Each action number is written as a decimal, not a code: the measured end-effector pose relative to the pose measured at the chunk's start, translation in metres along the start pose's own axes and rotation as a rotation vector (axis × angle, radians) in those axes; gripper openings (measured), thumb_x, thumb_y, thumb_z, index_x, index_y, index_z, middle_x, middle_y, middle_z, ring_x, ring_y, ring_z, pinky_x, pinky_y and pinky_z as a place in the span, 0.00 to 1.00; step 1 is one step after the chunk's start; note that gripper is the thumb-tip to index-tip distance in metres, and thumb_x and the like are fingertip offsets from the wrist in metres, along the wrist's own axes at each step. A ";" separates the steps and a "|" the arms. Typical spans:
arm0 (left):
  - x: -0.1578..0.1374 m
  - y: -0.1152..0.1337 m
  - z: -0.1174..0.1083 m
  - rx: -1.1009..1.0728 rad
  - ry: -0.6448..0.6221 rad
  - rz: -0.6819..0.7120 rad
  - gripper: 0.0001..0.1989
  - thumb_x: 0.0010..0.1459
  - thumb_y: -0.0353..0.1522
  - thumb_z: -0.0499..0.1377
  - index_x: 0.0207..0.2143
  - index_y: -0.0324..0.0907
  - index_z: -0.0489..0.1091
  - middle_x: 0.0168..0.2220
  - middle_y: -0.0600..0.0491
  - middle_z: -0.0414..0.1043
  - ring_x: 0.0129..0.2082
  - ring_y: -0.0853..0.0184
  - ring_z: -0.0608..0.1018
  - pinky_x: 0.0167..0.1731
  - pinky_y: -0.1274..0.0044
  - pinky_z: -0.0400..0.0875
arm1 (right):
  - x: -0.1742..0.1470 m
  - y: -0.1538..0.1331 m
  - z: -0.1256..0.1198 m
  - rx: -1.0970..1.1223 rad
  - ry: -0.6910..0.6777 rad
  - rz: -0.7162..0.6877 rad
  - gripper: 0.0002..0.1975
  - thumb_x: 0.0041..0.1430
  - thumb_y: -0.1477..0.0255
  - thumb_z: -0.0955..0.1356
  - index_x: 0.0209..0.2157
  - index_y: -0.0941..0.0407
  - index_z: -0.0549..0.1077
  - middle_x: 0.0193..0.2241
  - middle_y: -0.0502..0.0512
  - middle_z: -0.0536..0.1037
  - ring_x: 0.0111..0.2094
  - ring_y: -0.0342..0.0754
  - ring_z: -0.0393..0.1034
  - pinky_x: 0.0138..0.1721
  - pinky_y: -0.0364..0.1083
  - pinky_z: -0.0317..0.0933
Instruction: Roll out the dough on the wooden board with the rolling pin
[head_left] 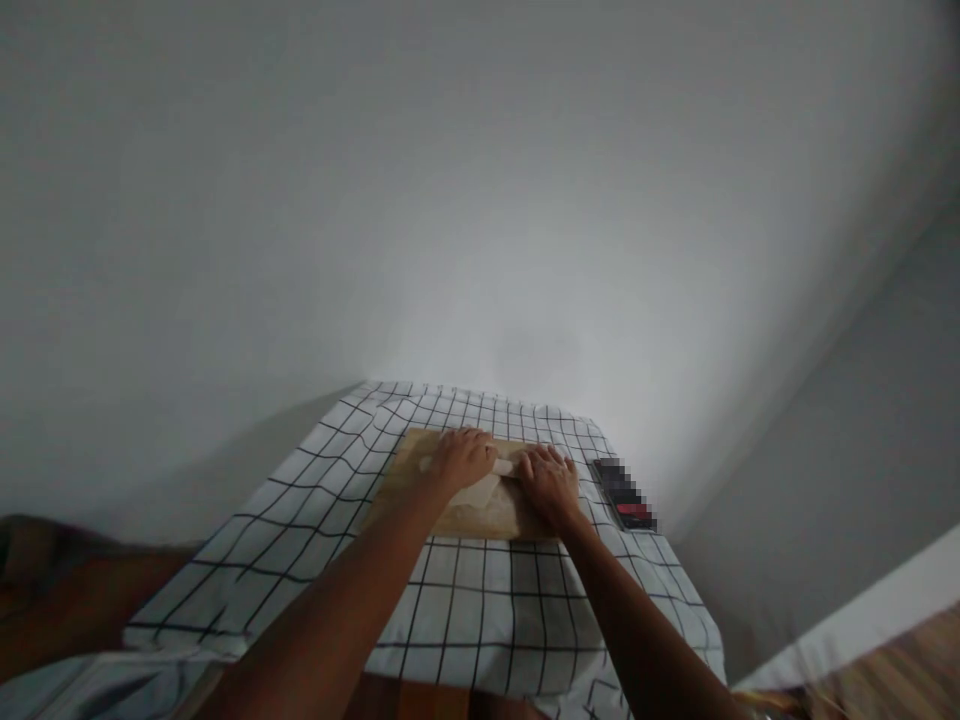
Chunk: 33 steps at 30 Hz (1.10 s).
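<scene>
A pale wooden rolling pin [505,467] lies crosswise over the far part of a wooden board [525,520]. My left hand [466,457] is curled over the pin left of its middle, and my right hand [550,476] grips it toward the right end. Between the hands a short stretch of the pin shows. Beneath and in front of it, a flat pale sheet of dough [476,494] rests on the board, its left side partly hidden by my left hand and forearm. Whitish, flour-like traces mark the board near the dough.
A white cloth with a dark grid [480,610] covers the table under the board. At the right edge lies a dark, flat object with a red part [634,510], partly blurred out. A grey-white wall [480,200] rises behind the table and another stands at the right.
</scene>
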<state>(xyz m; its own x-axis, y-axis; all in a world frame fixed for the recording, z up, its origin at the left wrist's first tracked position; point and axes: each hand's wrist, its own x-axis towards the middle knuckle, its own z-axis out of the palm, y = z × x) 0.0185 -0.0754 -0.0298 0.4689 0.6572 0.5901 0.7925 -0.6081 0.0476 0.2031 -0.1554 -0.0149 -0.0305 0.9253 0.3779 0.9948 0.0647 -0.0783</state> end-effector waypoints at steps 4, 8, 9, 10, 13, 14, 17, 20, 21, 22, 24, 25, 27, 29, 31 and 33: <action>-0.022 0.011 -0.009 0.017 0.024 0.056 0.16 0.63 0.30 0.51 0.48 0.42 0.74 0.44 0.42 0.77 0.49 0.57 0.76 0.53 0.61 0.69 | -0.026 0.001 -0.007 0.051 -0.035 -0.028 0.22 0.73 0.56 0.54 0.57 0.46 0.69 0.64 0.53 0.65 0.65 0.53 0.55 0.64 0.60 0.43; -0.041 0.024 -0.022 0.040 0.031 0.042 0.16 0.66 0.31 0.48 0.47 0.41 0.74 0.45 0.42 0.77 0.49 0.57 0.76 0.53 0.62 0.69 | -0.042 0.005 -0.015 0.082 -0.091 -0.090 0.20 0.71 0.56 0.58 0.59 0.45 0.67 0.63 0.52 0.66 0.65 0.52 0.55 0.65 0.60 0.41; -0.046 0.027 -0.026 0.044 0.026 0.031 0.16 0.66 0.31 0.48 0.47 0.41 0.73 0.45 0.42 0.77 0.48 0.58 0.76 0.52 0.63 0.70 | -0.045 0.006 -0.017 0.084 -0.099 -0.099 0.20 0.71 0.56 0.58 0.58 0.44 0.67 0.63 0.51 0.67 0.64 0.52 0.56 0.64 0.61 0.42; -0.052 0.030 -0.030 0.046 0.022 0.021 0.16 0.67 0.31 0.47 0.47 0.40 0.73 0.45 0.43 0.77 0.47 0.58 0.76 0.51 0.63 0.70 | -0.046 0.007 -0.019 0.089 -0.104 -0.105 0.19 0.71 0.57 0.58 0.58 0.44 0.67 0.63 0.51 0.67 0.64 0.52 0.57 0.64 0.61 0.43; -0.068 0.036 -0.042 0.040 0.018 0.046 0.16 0.68 0.32 0.47 0.50 0.40 0.71 0.47 0.44 0.76 0.48 0.59 0.75 0.53 0.64 0.69 | -0.048 0.012 -0.023 0.122 -0.137 -0.111 0.21 0.69 0.54 0.60 0.58 0.44 0.68 0.61 0.53 0.69 0.62 0.54 0.60 0.60 0.62 0.50; -0.073 0.037 -0.045 0.034 0.014 0.059 0.17 0.68 0.32 0.47 0.52 0.41 0.70 0.48 0.45 0.76 0.49 0.59 0.75 0.53 0.64 0.69 | -0.048 0.014 -0.024 0.135 -0.146 -0.117 0.22 0.68 0.53 0.61 0.58 0.45 0.68 0.60 0.53 0.70 0.61 0.55 0.61 0.59 0.61 0.52; -0.084 0.037 -0.055 0.012 -0.005 0.058 0.17 0.68 0.32 0.47 0.53 0.43 0.69 0.48 0.46 0.75 0.49 0.60 0.75 0.52 0.67 0.70 | -0.048 0.022 -0.023 0.170 -0.103 -0.091 0.24 0.64 0.50 0.64 0.56 0.46 0.71 0.58 0.54 0.71 0.59 0.56 0.63 0.55 0.56 0.58; -0.086 0.034 -0.060 0.001 -0.029 0.030 0.16 0.67 0.33 0.47 0.51 0.44 0.70 0.47 0.47 0.76 0.48 0.60 0.75 0.51 0.68 0.70 | -0.048 0.026 -0.022 0.181 -0.011 -0.015 0.24 0.61 0.49 0.67 0.51 0.49 0.75 0.53 0.58 0.73 0.55 0.56 0.66 0.51 0.51 0.61; -0.085 0.031 -0.061 0.002 -0.044 0.022 0.15 0.68 0.33 0.47 0.50 0.45 0.70 0.47 0.49 0.76 0.48 0.61 0.75 0.51 0.69 0.70 | -0.047 0.025 -0.022 0.175 0.005 -0.003 0.24 0.61 0.48 0.67 0.49 0.51 0.75 0.51 0.59 0.74 0.53 0.56 0.67 0.51 0.51 0.61; -0.084 0.028 -0.061 0.007 -0.062 0.016 0.15 0.68 0.34 0.48 0.50 0.45 0.70 0.47 0.50 0.76 0.48 0.62 0.76 0.51 0.69 0.70 | -0.046 0.024 -0.022 0.167 0.014 0.000 0.25 0.60 0.47 0.67 0.47 0.52 0.76 0.49 0.60 0.74 0.52 0.56 0.67 0.51 0.51 0.61; -0.082 0.019 -0.059 0.027 -0.091 0.007 0.15 0.68 0.34 0.48 0.51 0.46 0.69 0.48 0.50 0.77 0.49 0.62 0.76 0.52 0.69 0.70 | -0.042 0.019 -0.023 0.153 0.017 -0.011 0.26 0.60 0.46 0.66 0.45 0.53 0.76 0.47 0.60 0.74 0.50 0.56 0.68 0.50 0.51 0.61; -0.081 0.014 -0.056 0.039 -0.095 0.000 0.15 0.68 0.34 0.48 0.52 0.45 0.69 0.50 0.49 0.76 0.50 0.62 0.76 0.53 0.69 0.69 | -0.040 0.017 -0.022 0.145 0.019 -0.020 0.27 0.61 0.45 0.65 0.45 0.53 0.76 0.47 0.60 0.74 0.49 0.55 0.68 0.50 0.51 0.61; -0.078 0.003 -0.049 0.068 -0.080 -0.025 0.17 0.68 0.34 0.47 0.54 0.44 0.69 0.52 0.47 0.76 0.51 0.61 0.76 0.54 0.67 0.69 | -0.036 0.012 -0.020 0.130 0.024 -0.044 0.27 0.63 0.45 0.63 0.44 0.53 0.76 0.47 0.60 0.74 0.51 0.56 0.68 0.52 0.53 0.59; -0.074 -0.006 -0.039 0.107 -0.070 -0.005 0.17 0.68 0.33 0.47 0.54 0.41 0.69 0.53 0.43 0.75 0.53 0.59 0.76 0.55 0.66 0.69 | -0.031 0.009 -0.016 0.137 0.042 -0.070 0.26 0.65 0.46 0.62 0.45 0.52 0.76 0.48 0.59 0.74 0.53 0.56 0.66 0.55 0.55 0.56; -0.067 -0.014 -0.029 0.166 -0.085 0.076 0.17 0.66 0.29 0.49 0.52 0.38 0.71 0.53 0.40 0.75 0.55 0.56 0.75 0.56 0.63 0.68 | -0.025 0.009 -0.011 0.172 0.052 -0.082 0.25 0.67 0.47 0.61 0.49 0.49 0.76 0.52 0.56 0.74 0.56 0.55 0.64 0.57 0.54 0.54; -0.056 -0.019 -0.021 0.212 -0.099 0.149 0.17 0.64 0.26 0.50 0.50 0.36 0.73 0.52 0.38 0.75 0.55 0.54 0.75 0.57 0.60 0.67 | -0.016 0.011 -0.006 0.201 0.021 -0.094 0.25 0.68 0.48 0.60 0.52 0.48 0.75 0.55 0.54 0.73 0.58 0.53 0.63 0.58 0.52 0.54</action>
<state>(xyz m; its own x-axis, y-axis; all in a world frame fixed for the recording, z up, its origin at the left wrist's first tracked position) -0.0311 -0.1098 -0.0473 0.6136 0.6144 0.4960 0.7712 -0.6011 -0.2096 0.2150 -0.1723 -0.0163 -0.1181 0.9039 0.4110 0.9483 0.2255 -0.2234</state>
